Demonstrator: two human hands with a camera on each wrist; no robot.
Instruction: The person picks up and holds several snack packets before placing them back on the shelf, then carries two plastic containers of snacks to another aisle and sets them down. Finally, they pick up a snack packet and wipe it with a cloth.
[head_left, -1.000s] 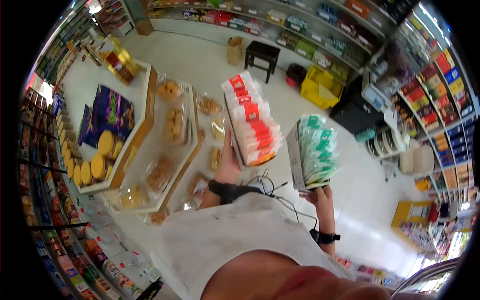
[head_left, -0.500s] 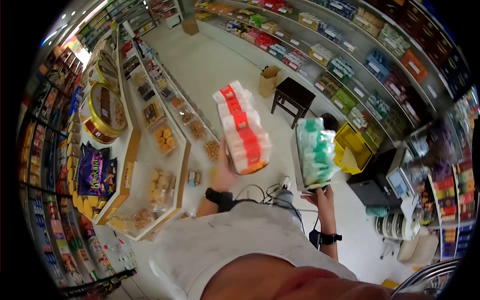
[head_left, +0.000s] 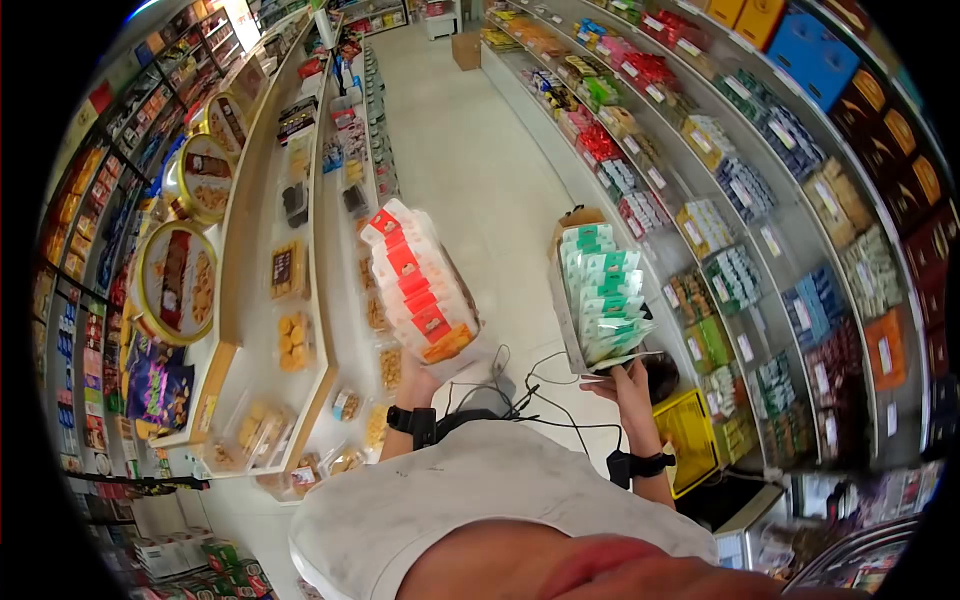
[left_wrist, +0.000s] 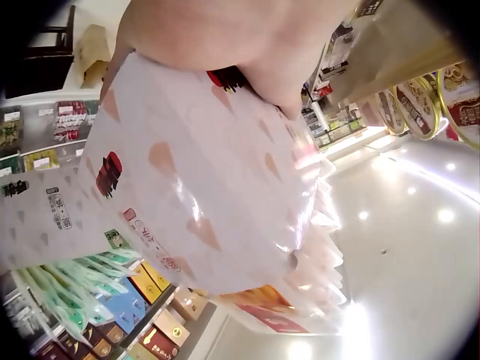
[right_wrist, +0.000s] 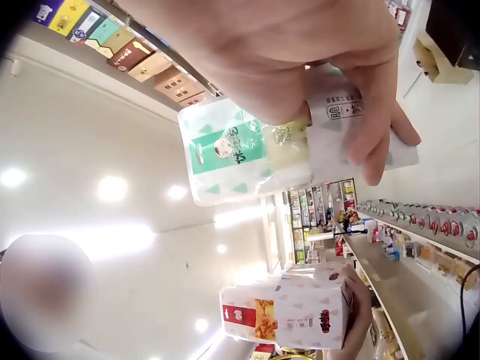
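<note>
My left hand (head_left: pixel 416 381) holds a display box of red-and-white snack packets (head_left: pixel 412 280) from beneath at its near end. In the left wrist view the white box (left_wrist: pixel 202 165) with its peach drop pattern fills the middle, the palm against it. My right hand (head_left: pixel 630 388) grips the near end of a second box, full of green-and-white snack packets (head_left: pixel 600 280). Thumb and fingers pinch that box's white end panel (right_wrist: pixel 337 124) in the right wrist view. Both boxes are held up in front of the body, apart from each other, the packets standing in rows.
A white display counter (head_left: pixel 325 385) with clear tubs of cookies runs along the left, with round gold tins (head_left: pixel 175 280) above. Stocked shelves (head_left: pixel 745 230) line the right. A yellow basket (head_left: pixel 688 440) stands low at right; loose black cables (head_left: pixel 520 400) hang at the waist.
The view has swung right, so the aisle now lies straight ahead and the shelves come close at right. Both boxes stay in the hands; the red one sits further left in view.
</note>
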